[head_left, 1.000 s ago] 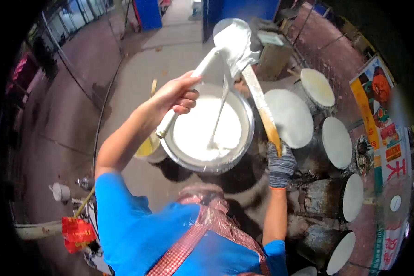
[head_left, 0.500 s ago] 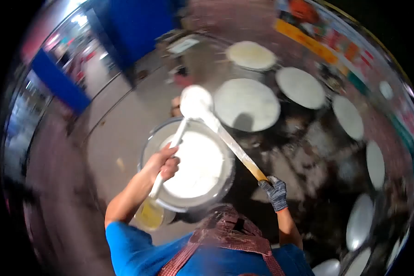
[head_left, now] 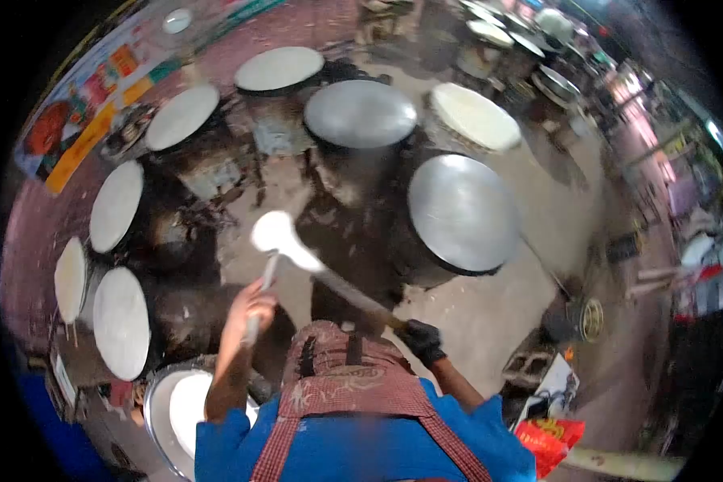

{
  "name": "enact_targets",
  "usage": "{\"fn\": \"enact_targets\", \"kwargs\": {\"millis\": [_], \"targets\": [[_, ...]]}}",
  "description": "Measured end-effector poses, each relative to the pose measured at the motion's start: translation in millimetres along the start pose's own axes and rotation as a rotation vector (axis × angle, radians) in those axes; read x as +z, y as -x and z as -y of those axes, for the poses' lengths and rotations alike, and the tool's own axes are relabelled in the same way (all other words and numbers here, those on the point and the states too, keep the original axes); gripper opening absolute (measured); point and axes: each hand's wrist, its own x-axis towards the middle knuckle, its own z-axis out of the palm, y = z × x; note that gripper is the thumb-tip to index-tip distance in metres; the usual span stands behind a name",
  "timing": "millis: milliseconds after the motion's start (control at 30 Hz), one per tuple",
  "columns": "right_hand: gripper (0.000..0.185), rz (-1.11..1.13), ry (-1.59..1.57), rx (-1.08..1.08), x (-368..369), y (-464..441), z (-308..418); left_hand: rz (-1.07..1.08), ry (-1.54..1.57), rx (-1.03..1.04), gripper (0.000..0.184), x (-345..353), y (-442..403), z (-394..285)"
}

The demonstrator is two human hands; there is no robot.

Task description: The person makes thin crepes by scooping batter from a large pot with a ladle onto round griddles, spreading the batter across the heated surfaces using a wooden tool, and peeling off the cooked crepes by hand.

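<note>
My right hand [head_left: 422, 341], in a dark glove, is wrapped round the long handle of a ladle [head_left: 273, 233]. White batter coats the ladle's bowl, which is held out level ahead of me. My left hand [head_left: 253, 307], bare, grips a pale stick [head_left: 271, 271] whose upper end meets or overlaps the underside of the bowl; I cannot tell which. Behind my left forearm, at lower left, stands a large tub [head_left: 154, 410] of white batter, partly hidden by my arm. To the right of the ladle lies a shiny round metal griddle [head_left: 462, 213] on a dark stand.
Another shiny griddle [head_left: 361, 114] lies farther ahead. Several round griddles with pale tops, such as one griddle [head_left: 120, 323] at left, form an arc. A red packet [head_left: 550, 443] and a hollow block [head_left: 530, 365] lie at lower right. A banner [head_left: 88, 132] hangs at upper left.
My body and view have turned right, away from the tub, which is now at lower left. The ladle and stick have swung round with me, still in my hands.
</note>
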Motion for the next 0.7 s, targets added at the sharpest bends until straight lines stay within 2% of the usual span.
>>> {"fn": "enact_targets", "kwargs": {"millis": [33,100,167,200,233,267,300,367,433,467,500,567,600,633,700], "targets": [[0.031,-0.025,0.070,0.180,-36,24,-12,-0.063,-0.032,-0.078,0.030,13,-45,18],[0.031,-0.202,0.307,0.379,-73,70,-63,0.022,-0.134,-0.333,0.029,47,-124,64],[0.024,-0.296,0.397,0.740,-109,96,-74,0.018,-0.196,-0.525,0.030,63,-198,87],[0.021,-0.434,0.176,0.832,-123,100,-76,-0.097,-0.404,-0.589,0.031,69,-238,87],[0.018,-0.574,-0.053,0.912,-133,101,-76,-0.146,-0.691,-0.514,0.032,81,-268,101],[0.024,-0.735,-0.169,0.776,-144,96,-71,-0.217,-0.983,-0.462,0.035,93,-297,115],[0.030,-0.805,-0.066,0.655,-152,85,-68,-0.198,-1.338,-0.248,0.038,107,-319,140],[0.043,-0.937,0.154,0.411,-165,54,-57,-0.258,-1.591,-0.160,0.048,106,-375,164],[0.047,-0.596,0.209,0.673,-174,14,-33,-0.134,-1.670,-0.186,0.052,90,-419,170],[0.044,-0.571,0.251,0.749,-162,-5,-46,-0.070,-1.710,-0.207,0.055,81,-442,170],[0.046,-0.570,0.259,0.850,-144,-22,-69,-0.084,-1.928,-0.111,0.057,74,-468,168],[0.039,-0.389,0.228,1.030,-126,-29,-100,-0.102,-2.322,0.107,0.062,40,-519,158],[0.032,-0.546,0.095,1.009,-129,-25,-98,0.072,-2.685,0.611,0.067,14,-541,134],[0.028,-0.822,-0.001,0.777,-129,-15,-106,0.115,-2.797,0.636,0.067,32,-530,136],[0.021,-0.913,-0.680,1.010,-131,-11,-108,0.160,-3.021,0.670,0.066,65,-497,138]]}}
